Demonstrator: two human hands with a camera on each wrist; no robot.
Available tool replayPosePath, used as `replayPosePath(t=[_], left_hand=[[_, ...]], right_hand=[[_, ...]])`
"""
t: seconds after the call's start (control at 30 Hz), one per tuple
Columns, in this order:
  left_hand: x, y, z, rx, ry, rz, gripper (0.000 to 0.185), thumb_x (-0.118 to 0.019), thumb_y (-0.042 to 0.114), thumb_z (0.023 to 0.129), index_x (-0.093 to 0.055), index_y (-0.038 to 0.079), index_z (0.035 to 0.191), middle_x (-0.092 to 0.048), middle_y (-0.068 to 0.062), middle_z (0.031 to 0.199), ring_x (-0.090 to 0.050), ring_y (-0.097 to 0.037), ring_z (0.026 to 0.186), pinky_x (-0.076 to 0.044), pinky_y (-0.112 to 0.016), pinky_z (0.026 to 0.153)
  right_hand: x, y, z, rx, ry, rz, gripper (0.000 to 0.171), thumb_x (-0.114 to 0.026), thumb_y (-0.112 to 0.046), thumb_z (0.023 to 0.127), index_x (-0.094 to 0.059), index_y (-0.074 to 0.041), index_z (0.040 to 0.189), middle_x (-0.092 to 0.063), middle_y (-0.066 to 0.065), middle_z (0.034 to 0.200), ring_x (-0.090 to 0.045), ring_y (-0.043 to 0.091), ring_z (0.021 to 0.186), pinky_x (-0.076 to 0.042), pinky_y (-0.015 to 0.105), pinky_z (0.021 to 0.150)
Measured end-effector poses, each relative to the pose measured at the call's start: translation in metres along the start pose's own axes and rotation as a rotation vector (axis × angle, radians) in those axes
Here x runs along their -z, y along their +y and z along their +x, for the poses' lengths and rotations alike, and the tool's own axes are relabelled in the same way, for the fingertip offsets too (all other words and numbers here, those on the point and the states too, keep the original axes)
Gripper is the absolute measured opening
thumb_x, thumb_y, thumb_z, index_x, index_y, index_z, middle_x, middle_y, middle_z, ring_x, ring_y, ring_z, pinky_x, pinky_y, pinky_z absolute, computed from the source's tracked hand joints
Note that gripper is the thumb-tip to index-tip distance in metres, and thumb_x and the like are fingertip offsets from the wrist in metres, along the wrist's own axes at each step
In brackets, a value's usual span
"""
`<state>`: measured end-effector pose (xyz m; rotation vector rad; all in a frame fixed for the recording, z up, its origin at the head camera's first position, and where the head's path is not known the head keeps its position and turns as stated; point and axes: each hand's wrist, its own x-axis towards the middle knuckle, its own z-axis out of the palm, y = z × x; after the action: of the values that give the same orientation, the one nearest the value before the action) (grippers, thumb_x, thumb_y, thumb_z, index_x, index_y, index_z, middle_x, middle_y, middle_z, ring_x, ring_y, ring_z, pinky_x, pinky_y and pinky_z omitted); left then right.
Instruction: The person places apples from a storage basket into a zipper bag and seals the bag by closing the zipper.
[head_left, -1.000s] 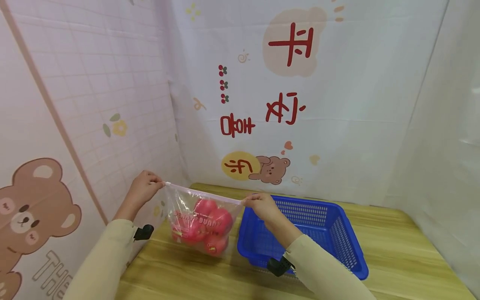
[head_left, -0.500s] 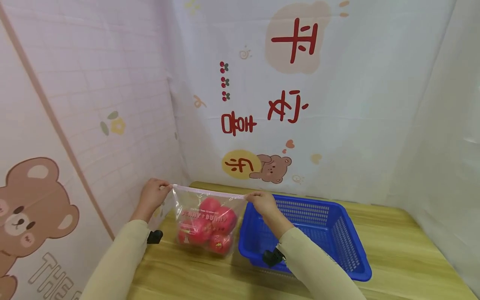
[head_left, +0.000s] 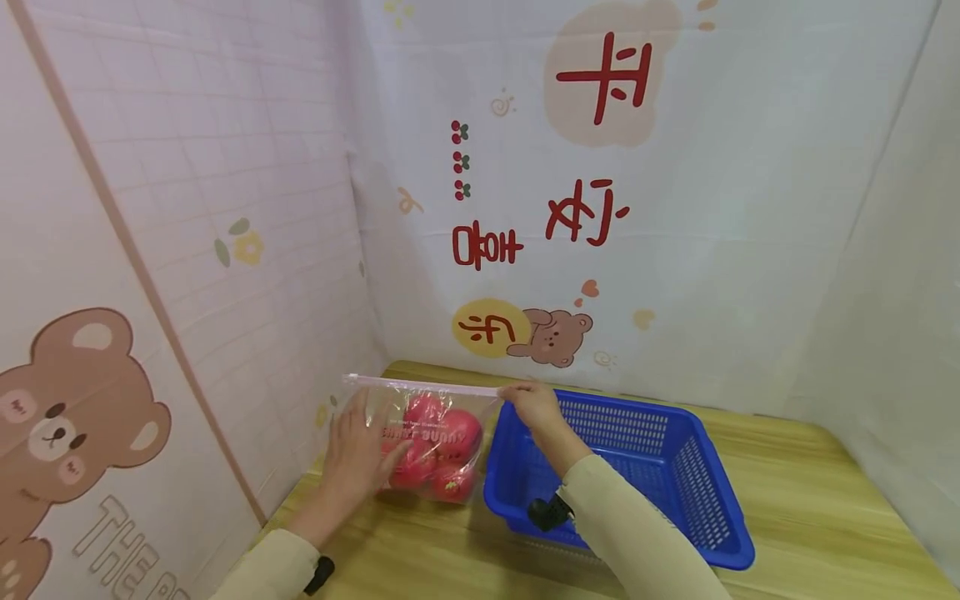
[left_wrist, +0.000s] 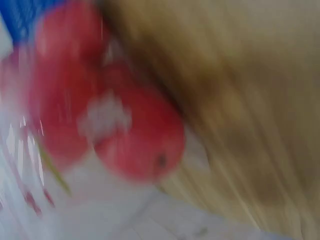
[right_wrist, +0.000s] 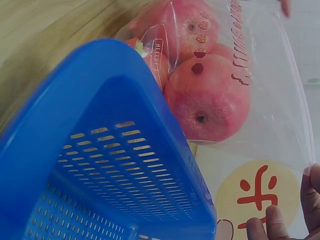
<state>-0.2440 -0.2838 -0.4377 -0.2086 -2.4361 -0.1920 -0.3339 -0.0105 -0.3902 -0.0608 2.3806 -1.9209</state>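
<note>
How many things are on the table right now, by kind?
Apples: at least 4, all inside the bag; the plastic may hide others
Clear zip bag: 1
Blue basket: 1
Total: at least 6

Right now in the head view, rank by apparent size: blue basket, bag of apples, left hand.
1. blue basket, clearly largest.
2. bag of apples.
3. left hand, smallest, though it lies in front of the bag, nearer the camera, so it looks larger than it is.
</note>
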Motion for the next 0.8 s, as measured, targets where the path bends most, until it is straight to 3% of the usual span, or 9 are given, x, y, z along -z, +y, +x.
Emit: replayPosePath(t=[0.07, 0.2, 0.43, 0.57, 0.67, 0.8], left_hand=[[-0.006, 0.01, -0.005, -0.052, -0.062, 0.029, 0.081, -0.078, 0.046, 0.081, -0.049, 0.003, 0.142, -0.028, -0.033, 0.149, -0.032, -0.051, 0.135, -0.033, -0.067, 0.102], [-0.016, 0.018, -0.007, -0.074, -0.158, 0.086, 0.09, -0.075, 0.056, 0.08, -0.044, 0.005, 0.148, -0.025, -0.032, 0.153, -0.026, -0.049, 0.141, -0.027, -0.071, 0.103], [-0.031, 0.014, 0.01, -0.094, -0.212, 0.085, 0.092, -0.071, 0.058, 0.083, -0.04, 0.006, 0.151, -0.023, -0.033, 0.155, -0.021, -0.05, 0.143, -0.025, -0.073, 0.103], [-0.038, 0.007, 0.02, -0.082, -0.262, -0.008, 0.09, -0.071, 0.053, 0.085, -0.036, 0.007, 0.153, -0.018, -0.031, 0.157, -0.016, -0.049, 0.145, -0.024, -0.072, 0.105], [-0.04, -0.002, 0.023, -0.069, -0.275, -0.135, 0.09, -0.074, 0.047, 0.086, -0.032, 0.005, 0.154, -0.015, -0.03, 0.159, -0.013, -0.049, 0.145, -0.021, -0.069, 0.108], [-0.038, -0.021, 0.021, 0.004, -0.194, -0.287, 0.09, -0.074, 0.037, 0.088, -0.026, -0.004, 0.153, -0.011, -0.034, 0.157, -0.015, -0.054, 0.142, -0.021, -0.069, 0.108]], right_hand=[[0.0, 0.001, 0.001, -0.002, 0.011, 0.007, 0.023, -0.065, -0.016, 0.094, -0.073, 0.002, 0.105, -0.058, 0.019, 0.13, -0.047, 0.042, 0.126, -0.033, 0.061, 0.107], [0.0, 0.002, 0.004, -0.014, 0.019, 0.009, 0.024, -0.065, -0.017, 0.094, -0.072, 0.001, 0.107, -0.057, 0.019, 0.132, -0.046, 0.042, 0.127, -0.032, 0.061, 0.107], [0.002, 0.006, 0.008, 0.007, 0.033, 0.012, 0.029, -0.064, -0.02, 0.096, -0.07, 0.002, 0.114, -0.06, 0.02, 0.128, -0.048, 0.042, 0.127, -0.034, 0.06, 0.106], [0.001, 0.009, 0.011, 0.038, -0.02, -0.018, 0.034, -0.065, -0.02, 0.096, -0.068, 0.002, 0.121, -0.062, 0.019, 0.128, -0.05, 0.041, 0.126, -0.035, 0.059, 0.106], [-0.001, 0.011, 0.013, 0.078, -0.059, -0.067, 0.028, -0.068, -0.017, 0.094, -0.072, 0.0, 0.116, -0.066, 0.015, 0.121, -0.055, 0.037, 0.119, -0.039, 0.056, 0.103], [-0.003, 0.012, 0.014, 0.114, -0.05, -0.109, 0.02, -0.068, -0.017, 0.093, -0.077, -0.001, 0.102, -0.067, 0.009, 0.107, -0.054, 0.03, 0.103, -0.043, 0.049, 0.092]])
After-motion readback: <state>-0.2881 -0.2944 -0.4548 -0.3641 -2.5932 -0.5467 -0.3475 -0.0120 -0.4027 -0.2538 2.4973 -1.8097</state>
